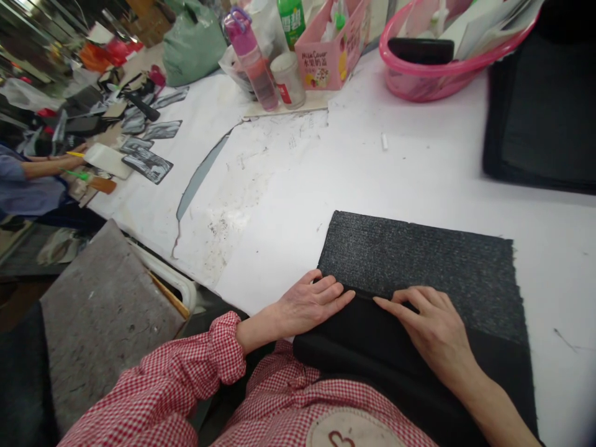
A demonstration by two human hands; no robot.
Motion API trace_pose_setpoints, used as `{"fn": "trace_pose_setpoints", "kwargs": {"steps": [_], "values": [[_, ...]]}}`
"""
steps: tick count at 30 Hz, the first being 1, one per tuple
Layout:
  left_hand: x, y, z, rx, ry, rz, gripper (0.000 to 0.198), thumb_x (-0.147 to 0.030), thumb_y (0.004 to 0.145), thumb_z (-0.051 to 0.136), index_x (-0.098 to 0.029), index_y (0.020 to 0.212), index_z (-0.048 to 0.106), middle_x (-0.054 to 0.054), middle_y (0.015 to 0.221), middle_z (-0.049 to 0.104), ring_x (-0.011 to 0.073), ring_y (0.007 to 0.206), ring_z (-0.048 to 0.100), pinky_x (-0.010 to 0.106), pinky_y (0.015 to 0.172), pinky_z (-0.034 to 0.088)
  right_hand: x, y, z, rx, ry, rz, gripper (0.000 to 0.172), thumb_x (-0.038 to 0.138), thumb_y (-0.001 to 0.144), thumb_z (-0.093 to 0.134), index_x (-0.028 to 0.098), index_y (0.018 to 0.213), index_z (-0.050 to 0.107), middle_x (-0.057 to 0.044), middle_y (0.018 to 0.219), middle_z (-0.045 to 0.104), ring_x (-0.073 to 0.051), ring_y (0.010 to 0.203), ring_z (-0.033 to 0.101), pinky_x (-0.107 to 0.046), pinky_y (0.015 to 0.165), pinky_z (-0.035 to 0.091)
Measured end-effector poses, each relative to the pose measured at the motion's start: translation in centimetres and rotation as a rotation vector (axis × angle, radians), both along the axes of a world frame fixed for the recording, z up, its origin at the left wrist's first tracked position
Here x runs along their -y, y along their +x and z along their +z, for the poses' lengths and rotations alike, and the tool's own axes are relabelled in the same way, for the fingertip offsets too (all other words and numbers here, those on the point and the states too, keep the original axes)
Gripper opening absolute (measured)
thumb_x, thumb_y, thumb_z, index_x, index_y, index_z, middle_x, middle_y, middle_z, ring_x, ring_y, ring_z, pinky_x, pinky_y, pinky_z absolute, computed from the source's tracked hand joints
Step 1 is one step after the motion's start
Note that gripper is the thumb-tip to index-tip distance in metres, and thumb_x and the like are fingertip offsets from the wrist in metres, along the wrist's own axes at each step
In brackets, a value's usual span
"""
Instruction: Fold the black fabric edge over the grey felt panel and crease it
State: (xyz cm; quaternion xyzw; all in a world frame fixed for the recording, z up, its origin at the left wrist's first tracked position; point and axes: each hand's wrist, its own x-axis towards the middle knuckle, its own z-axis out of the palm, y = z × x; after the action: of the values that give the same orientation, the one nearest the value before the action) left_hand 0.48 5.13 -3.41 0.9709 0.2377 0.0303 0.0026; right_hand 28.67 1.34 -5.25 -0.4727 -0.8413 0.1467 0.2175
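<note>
A dark grey ribbed, speckled sheet [419, 254] lies on the white table, with smooth black fabric [367, 335] over its near part and hanging toward my lap. My left hand [311, 301] rests at the left end of the seam where the two meet. Its fingers are curled and its thumb points right along the black fabric's edge. A short way to the right, my right hand [433, 323] pinches that same edge between thumb and bent fingers. The undersides of both hands' fingers are hidden.
A dark stack [540, 124] lies at the right. Along the back stand a pink basket [419, 84], a pink box [321, 62], a jar [288, 81] and a bottle [256, 68]. A chalk piece [384, 141] lies mid-table. At the far left a co-worker's hand [69, 161] works among dark pieces.
</note>
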Motion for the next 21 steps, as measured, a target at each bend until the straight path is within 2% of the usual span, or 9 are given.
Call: {"fn": "trace_pose_setpoints", "kwargs": {"steps": [8,16,21], "values": [[-0.3,0.3,0.0,0.023,-0.023,-0.061,0.035,-0.009,0.100,0.044,-0.010,0.135,0.047,0.010,0.113,0.061,0.0201,0.109,0.055,0.039,0.094,0.042,0.2,0.1,0.0,0.051,0.006,0.008,0.031,0.018,0.095,0.055,0.033,0.120,0.064,-0.002,0.097,0.061,-0.020,0.092,0.051,-0.037,0.083,0.036],[-0.7,0.7,0.3,-0.035,-0.050,-0.083,0.041,-0.012,0.100,0.044,-0.013,0.141,0.041,0.009,0.109,0.060,0.0208,0.103,0.056,0.038,0.087,0.043,0.8,0.1,-0.3,0.094,0.002,0.010,0.035,0.016,0.096,0.050,0.031,0.126,0.061,-0.003,0.100,0.059,-0.021,0.095,0.050,-0.037,0.086,0.037],[-0.8,1.4,0.3,-0.042,-0.045,-0.142,0.035,-0.012,0.102,0.041,-0.009,0.137,0.044,0.011,0.116,0.059,0.0214,0.116,0.050,0.037,0.094,0.040,0.9,-0.3,-0.1,0.092,0.003,0.010,0.035,0.015,0.096,0.051,0.028,0.126,0.060,-0.004,0.100,0.058,-0.022,0.095,0.050,-0.038,0.086,0.037]]}}
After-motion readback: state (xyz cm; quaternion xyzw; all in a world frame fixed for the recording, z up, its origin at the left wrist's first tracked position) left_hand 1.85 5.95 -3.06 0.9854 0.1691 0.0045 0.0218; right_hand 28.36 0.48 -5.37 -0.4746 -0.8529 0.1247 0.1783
